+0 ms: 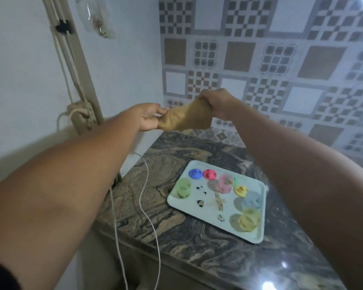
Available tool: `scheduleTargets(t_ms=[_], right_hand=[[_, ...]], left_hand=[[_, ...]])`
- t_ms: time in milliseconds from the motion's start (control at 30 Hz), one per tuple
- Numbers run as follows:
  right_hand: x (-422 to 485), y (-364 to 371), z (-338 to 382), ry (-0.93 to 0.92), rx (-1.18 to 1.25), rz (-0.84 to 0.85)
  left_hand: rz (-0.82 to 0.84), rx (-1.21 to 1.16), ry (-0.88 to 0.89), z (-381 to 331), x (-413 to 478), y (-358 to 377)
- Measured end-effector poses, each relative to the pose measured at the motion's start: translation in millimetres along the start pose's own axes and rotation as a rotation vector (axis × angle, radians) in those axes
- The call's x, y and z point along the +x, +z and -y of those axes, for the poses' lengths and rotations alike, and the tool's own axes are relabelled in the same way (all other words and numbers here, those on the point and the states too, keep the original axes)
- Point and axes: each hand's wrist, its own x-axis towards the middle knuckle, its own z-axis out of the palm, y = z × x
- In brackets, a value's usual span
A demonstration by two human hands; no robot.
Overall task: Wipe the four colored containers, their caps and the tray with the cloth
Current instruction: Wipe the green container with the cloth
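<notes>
Cloth [187,118], tan and crumpled, hangs in the air between both hands, above the far edge of the counter [176,237] and clear of everything on it. Left hand [149,117] pinches the cloth's lower left end between thumb and fingertips, with the palm turned inward and the fingers only partly curled. Right hand [220,105] sits a little higher and closes in a fist round the upper right end.

Nearer the camera, the pale tray [197,210] lies flat on the marbled counter, towards its right side. Green container [183,188] stands at the tray's left corner. Pink container [225,183] stands near the far edge. Blue container [252,199] and yellow container [249,218] stand side by side along the right edge, with the yellow one nearer. Blue cap [195,173] and red cap [209,174] lie just beside each other at the far left corner. Yellow cap [240,190] lies between the pink and blue containers. Dark smears [200,203] and brownish bits mark the tray's middle. The frame is too blurred to tell what these are.

White cable [144,201] trails over the counter's left edge.
</notes>
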Motion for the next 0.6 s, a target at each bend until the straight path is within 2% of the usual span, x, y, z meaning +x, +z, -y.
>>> scheduleTargets(t_ms=[67, 167, 233, 400, 500, 600], right_hand=[[-3, -12, -19, -0.015, -0.117, -0.098], [-1, -33, -53, 0.024, -0.118, -0.117], [2, -47, -74, 0.017, -0.102, -0.101], [9, -71, -105, -0.034, -0.194, -0.018], [21, -82, -117, -0.105, -0.263, 0.017], [38, -89, -126, -0.136, -0.270, 0.066]], left_hand=[[0.091, 0.082, -0.049, 9, 7, 6], [0.161, 0.223, -0.074, 25, 20, 17], [0.132, 0.265, -0.051, 33, 32, 27], [0.088, 0.623, 0.046, 50, 60, 52], [0.078, 0.605, 0.061, 58, 73, 62], [0.115, 0.434, -0.025, 67, 89, 63]])
